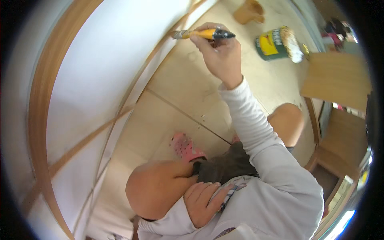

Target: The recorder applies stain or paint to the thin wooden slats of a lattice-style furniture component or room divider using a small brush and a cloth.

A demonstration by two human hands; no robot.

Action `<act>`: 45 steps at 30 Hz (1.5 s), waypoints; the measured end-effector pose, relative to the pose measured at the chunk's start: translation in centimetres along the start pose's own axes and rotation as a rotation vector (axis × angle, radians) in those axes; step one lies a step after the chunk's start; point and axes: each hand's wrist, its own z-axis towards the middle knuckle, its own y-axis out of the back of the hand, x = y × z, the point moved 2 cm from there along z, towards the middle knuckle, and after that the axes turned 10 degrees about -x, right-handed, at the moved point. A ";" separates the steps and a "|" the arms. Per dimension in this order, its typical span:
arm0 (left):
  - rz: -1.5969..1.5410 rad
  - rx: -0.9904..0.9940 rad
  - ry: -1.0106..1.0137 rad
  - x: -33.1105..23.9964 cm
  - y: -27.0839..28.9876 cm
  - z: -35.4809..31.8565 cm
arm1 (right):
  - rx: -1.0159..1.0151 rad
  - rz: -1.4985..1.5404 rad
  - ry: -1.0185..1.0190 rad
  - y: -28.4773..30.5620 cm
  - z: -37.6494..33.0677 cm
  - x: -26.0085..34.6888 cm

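A paintbrush (pixel 206 34) with a yellow and black handle is gripped in my right hand (pixel 224 56), which is closed around it. The bristles point left and meet, or nearly meet, the brown wooden trim (pixel 158 50) along the foot of the white wall panel (pixel 100 60). My left hand (pixel 204 204) rests against my shirt at my lap, its fingers stretched out and lying flat. I see nothing held in it, though its palm is hidden. Right of my right hand lies a green and yellow paint can (pixel 270 45), tipped toward its side, with a whitish crumpled mass at one end.
An orange-brown mug-shaped container (pixel 249 12) is on the tiled floor (pixel 192 84) at the far side. Wooden furniture (pixel 336 76) with open compartments stands at the right. A brown wooden post (pixel 44 80) curves down the left. My foot in a pink clog (pixel 184 147) is between my bent knees.
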 end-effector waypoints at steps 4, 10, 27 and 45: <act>0.006 0.050 -0.044 0.5 -0.3 0.1 | -0.171 -0.274 0.097 6.7 8.5 -5.1; 0.035 0.036 -0.004 0.0 -1.0 2.5 | -0.219 -0.544 0.045 16.1 20.7 -14.1; 0.220 -0.087 0.353 -1.6 -2.9 4.0 | -0.173 -0.820 -0.090 16.3 26.2 -26.5; 0.252 -0.016 0.297 -2.0 -3.3 5.1 | -0.141 -0.464 -0.352 19.4 26.0 -24.2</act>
